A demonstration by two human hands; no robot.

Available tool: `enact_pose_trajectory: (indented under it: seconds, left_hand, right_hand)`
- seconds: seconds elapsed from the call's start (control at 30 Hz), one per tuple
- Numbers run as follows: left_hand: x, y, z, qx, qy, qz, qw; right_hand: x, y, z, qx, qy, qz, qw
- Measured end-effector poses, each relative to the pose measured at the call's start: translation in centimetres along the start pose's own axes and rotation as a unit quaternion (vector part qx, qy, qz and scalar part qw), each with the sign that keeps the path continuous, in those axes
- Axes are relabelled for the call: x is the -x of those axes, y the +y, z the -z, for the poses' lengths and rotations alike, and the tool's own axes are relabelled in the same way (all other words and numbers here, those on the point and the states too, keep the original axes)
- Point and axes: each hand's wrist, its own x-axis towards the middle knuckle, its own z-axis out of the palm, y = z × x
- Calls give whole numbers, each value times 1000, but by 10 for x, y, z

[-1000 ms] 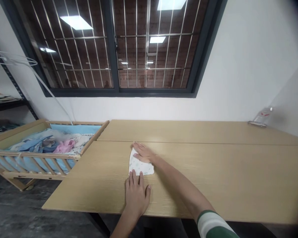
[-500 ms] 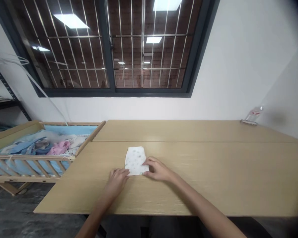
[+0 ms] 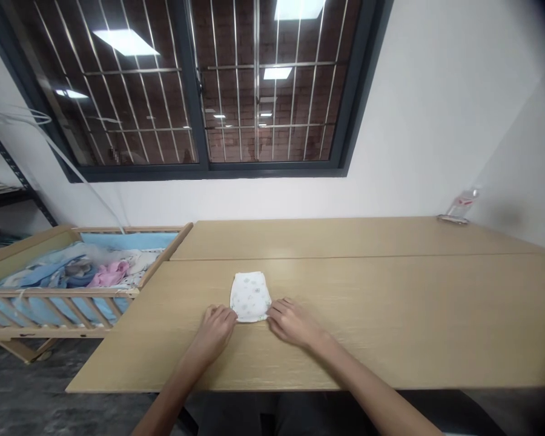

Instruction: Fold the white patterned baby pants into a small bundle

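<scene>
A small white cloth with a faint green print (image 3: 251,295) lies folded on the wooden table (image 3: 390,315). My left hand (image 3: 218,327) pinches the cloth's near left corner with curled fingers. My right hand (image 3: 293,322) pinches its near right corner the same way. Both forearms reach in from the bottom edge.
A wooden crib (image 3: 63,284) with blue, pink and white clothes stands at the table's left end. A barred window (image 3: 200,91) fills the wall behind. A small clear item (image 3: 458,209) sits at the table's far right corner. Dark shelving (image 3: 0,194) is at the far left.
My right hand came off the top of the cloth and moved to its near right corner. My left hand shifted to the near left corner. The cloth now looks more compact.
</scene>
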Motion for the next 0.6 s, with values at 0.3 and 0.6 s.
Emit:
enact_pose_trajectory:
  seconds: [0.3,0.6]
  left_hand:
    - [-11,5,22,85,4,68,994]
    - [-82,-9,17,45,-19,173,984]
  right_hand:
    - [-7,-6,30,-138,49,-78,986]
    - [-60,38,5,-209,90,-187,956]
